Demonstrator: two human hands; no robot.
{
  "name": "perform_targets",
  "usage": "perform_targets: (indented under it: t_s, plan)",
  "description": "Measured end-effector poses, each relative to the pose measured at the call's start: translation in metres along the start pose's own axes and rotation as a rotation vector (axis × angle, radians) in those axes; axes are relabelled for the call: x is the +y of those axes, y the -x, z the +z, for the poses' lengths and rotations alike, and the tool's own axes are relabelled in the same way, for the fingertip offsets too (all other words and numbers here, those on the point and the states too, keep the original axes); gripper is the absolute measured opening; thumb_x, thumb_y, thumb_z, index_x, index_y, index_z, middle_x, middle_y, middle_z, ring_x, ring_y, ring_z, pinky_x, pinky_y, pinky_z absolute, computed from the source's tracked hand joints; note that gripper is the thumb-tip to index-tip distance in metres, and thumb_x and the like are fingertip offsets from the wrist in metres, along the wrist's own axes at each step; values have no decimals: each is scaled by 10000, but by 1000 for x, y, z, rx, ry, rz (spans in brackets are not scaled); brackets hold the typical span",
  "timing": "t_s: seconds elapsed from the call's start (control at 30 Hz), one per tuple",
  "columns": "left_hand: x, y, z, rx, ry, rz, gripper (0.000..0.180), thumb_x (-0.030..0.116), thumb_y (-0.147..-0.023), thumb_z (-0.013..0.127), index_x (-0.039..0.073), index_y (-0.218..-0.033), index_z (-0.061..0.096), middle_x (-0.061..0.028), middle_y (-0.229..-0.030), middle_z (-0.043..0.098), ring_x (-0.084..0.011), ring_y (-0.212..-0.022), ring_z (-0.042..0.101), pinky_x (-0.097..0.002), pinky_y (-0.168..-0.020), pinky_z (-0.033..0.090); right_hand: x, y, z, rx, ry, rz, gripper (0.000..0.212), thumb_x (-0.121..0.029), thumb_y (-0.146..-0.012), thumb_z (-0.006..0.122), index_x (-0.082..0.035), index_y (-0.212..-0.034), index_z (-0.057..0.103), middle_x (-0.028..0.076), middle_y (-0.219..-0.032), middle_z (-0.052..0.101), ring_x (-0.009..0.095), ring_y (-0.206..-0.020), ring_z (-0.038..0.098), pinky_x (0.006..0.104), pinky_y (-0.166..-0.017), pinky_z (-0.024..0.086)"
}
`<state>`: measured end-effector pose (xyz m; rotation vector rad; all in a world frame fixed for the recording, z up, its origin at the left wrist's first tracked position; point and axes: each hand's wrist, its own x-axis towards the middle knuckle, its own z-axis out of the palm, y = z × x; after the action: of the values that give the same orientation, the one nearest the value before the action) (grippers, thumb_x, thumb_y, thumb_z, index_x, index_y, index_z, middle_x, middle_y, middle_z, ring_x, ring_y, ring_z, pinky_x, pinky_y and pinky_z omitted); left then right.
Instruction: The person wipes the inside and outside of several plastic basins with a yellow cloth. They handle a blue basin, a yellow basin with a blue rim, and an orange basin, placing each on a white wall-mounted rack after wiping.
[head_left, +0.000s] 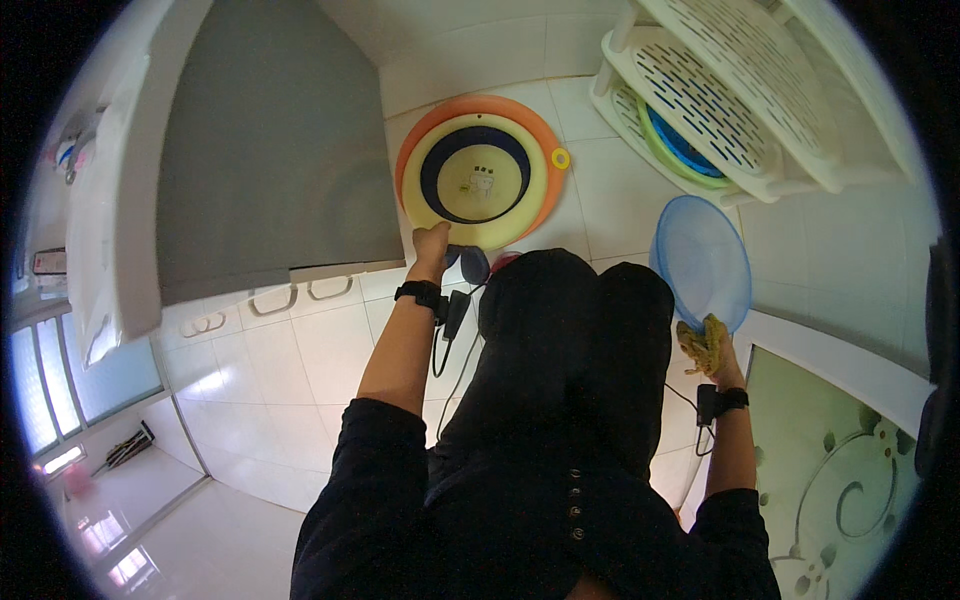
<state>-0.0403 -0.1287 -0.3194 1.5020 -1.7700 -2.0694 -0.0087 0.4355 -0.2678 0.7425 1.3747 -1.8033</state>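
Note:
My left hand [431,246] is closed on the near edge of a pale yellow basin [480,234] with a dark blue ring inside and a small printed picture on its bottom. This basin sits within or on top of a wider orange basin [556,198]; I cannot tell which. To the right, my right hand [730,370] is closed around a crumpled yellow-green cloth [704,342], at the near rim of a translucent blue basin [703,262]. Whether the fingers also grip that basin's rim is hidden by the cloth. The blue basin looks tilted.
A white slotted rack [690,85] stands at the back right, with a green basin [668,140] on its lower shelf. A large grey panel [280,150] fills the left. A patterned glass door [840,450] is at the right. Dark blue footwear [470,263] shows beside my knees.

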Motion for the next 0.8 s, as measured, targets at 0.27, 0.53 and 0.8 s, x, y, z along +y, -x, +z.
perform_targets:
  t_s: [0.27,0.53,0.8]
  plan:
    - [-51,-55,-16,67,169,-140,459,133,-783,730,-101,-1119,522,-166,-1058,604,-267,-876,628,-365,-748,523,74,-61,-39,93,-126,70,739,-647,-873,397,-104,-1374,367,121,-1244,547,258,-1032,584,502,-825,468]
    - [-5,-31,-6,-192,328,-334,491,278,-825,707,2,-1194,538,-138,-1094,629,-229,-908,642,-345,-798,543,107,-94,-70,150,-247,136,718,-646,-845,479,-110,-1319,419,90,-1134,578,254,-1029,560,431,-840,487]
    - [11,-13,9,-314,601,-398,360,201,-875,622,-12,-1153,536,-154,-1058,635,-251,-922,648,-322,-763,575,96,-91,-54,223,-144,157,588,-549,-912,446,-79,-1265,454,159,-1081,588,281,-851,611,397,-671,534]
